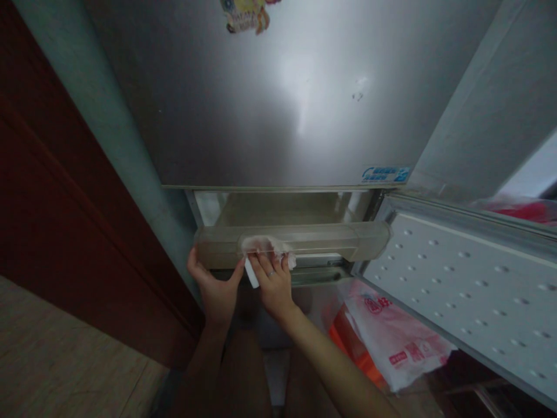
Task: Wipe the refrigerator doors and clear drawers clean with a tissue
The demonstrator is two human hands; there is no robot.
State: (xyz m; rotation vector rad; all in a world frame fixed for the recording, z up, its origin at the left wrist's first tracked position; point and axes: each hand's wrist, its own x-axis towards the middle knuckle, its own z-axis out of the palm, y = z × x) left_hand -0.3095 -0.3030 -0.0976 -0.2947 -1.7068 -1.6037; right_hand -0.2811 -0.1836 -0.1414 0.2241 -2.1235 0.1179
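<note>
A translucent plastic freezer drawer [322,237] is pulled partly out of the lower compartment. My left hand [215,290] grips the drawer's left end, its thumb stretched toward the middle of the front. Against the drawer front, left of centre, my right hand [275,281] presses a crumpled white tissue [252,270]. Part of the tissue shows blurred through the plastic, and one strip hangs below the edge. A ring is on one finger of the right hand. Some fingertips of both hands are hidden by the drawer or tissue.
The lower freezer door [461,284] stands open at the right. Above is the closed silver fridge door [270,116] with a magnet. A white and red plastic bag [391,331] sits below the open door. A dark red door frame [87,203] stands close on the left.
</note>
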